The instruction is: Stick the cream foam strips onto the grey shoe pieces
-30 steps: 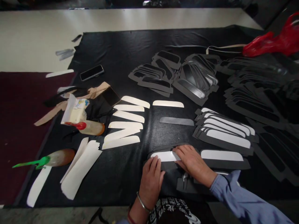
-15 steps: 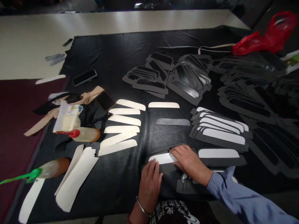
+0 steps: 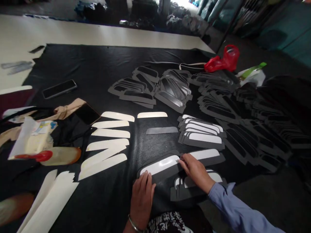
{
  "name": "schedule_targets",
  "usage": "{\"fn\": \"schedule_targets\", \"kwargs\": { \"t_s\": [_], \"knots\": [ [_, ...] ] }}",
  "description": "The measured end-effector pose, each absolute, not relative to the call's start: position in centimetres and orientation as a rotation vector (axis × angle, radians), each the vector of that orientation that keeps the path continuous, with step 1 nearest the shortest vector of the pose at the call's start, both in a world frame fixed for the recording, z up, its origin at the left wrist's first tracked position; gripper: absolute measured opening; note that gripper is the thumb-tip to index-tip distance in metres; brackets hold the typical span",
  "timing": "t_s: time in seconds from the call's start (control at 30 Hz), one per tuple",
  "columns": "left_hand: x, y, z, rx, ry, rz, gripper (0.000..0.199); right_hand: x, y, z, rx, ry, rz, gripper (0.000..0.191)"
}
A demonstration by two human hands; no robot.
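Note:
A white strip (image 3: 160, 165) with rounded upper corners lies on a dark grey foam-like piece (image 3: 167, 172) at the table's near side. My left hand (image 3: 142, 195) rests its outstretched fingers on the strip's left end. At the strip's right end is my right hand (image 3: 196, 170), fingers bent and closed with the thumb at the edge. Right of that hand, another white strip (image 3: 206, 154) sits on its own grey piece, partly covered by the fingers. Below my right wrist lie more grey pieces with white strips (image 3: 213, 176), partly hidden by the arm.
Cream strips (image 3: 111, 133) are fanned out at left, beside a glue bottle with a red cap (image 3: 63, 155). A grey strip (image 3: 162, 130) and stacked white-topped pieces (image 3: 205, 137) lie ahead. Farther back are dark piece piles (image 3: 136, 89), a phone (image 3: 60, 89) and a red bag (image 3: 223, 60).
The view has turned right, so the table things sit farther left. My right hand has slid off the strip's top to its right end, uncovering more white. My left hand stays at the left end.

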State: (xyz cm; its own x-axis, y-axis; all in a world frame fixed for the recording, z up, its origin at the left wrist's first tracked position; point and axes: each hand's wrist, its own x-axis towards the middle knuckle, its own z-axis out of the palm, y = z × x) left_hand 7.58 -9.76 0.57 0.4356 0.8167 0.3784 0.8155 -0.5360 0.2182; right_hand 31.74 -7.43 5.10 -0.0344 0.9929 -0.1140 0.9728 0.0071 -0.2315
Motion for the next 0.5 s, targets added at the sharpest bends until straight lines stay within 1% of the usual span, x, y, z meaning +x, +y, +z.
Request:
{"fn": "schedule_targets", "kwargs": {
  "t_s": [0.17, 0.5],
  "knots": [
    [7.4, -9.6, 0.3, 2.717, 1.475, 0.713, 0.024, 31.1, -7.1, 3.9, -2.257, -2.170, 0.304, 0.023],
    [7.2, -9.6, -0.3, 2.760, 1.423, 0.752, 0.023, 30.3, -6.6, 3.8, -2.420, -2.110, 0.331, 0.016]
  ]
}}
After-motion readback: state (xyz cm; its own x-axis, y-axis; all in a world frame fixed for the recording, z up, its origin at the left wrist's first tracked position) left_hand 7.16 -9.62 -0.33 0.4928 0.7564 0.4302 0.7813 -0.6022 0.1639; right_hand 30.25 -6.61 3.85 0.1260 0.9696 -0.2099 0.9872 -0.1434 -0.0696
